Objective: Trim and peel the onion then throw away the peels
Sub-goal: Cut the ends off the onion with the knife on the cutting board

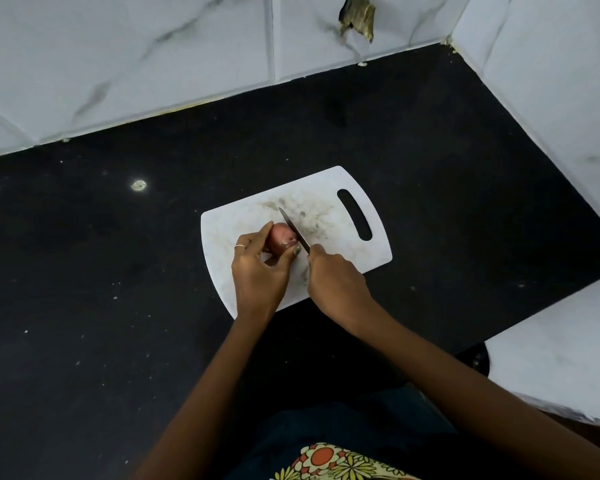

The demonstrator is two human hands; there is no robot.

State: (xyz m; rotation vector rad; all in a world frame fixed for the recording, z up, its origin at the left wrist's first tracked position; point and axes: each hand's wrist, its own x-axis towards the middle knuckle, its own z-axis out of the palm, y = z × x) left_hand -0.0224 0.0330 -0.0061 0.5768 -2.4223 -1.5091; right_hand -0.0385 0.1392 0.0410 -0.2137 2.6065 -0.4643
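Note:
A reddish onion (280,238) lies on a white cutting board (340,244) in the middle of a black counter. My left hand (260,271) grips the onion from the left, thumb and fingers curled round it. My right hand (336,282) holds a knife (293,228) by its hidden handle. The thin blade rests against the onion's right end and points away toward the wall.
The black counter (101,289) spreads to the left and front. White marble-look tiled walls (153,57) close the back and right, with a broken patch (359,17) in the tile. A white ledge (561,358) juts in at the lower right.

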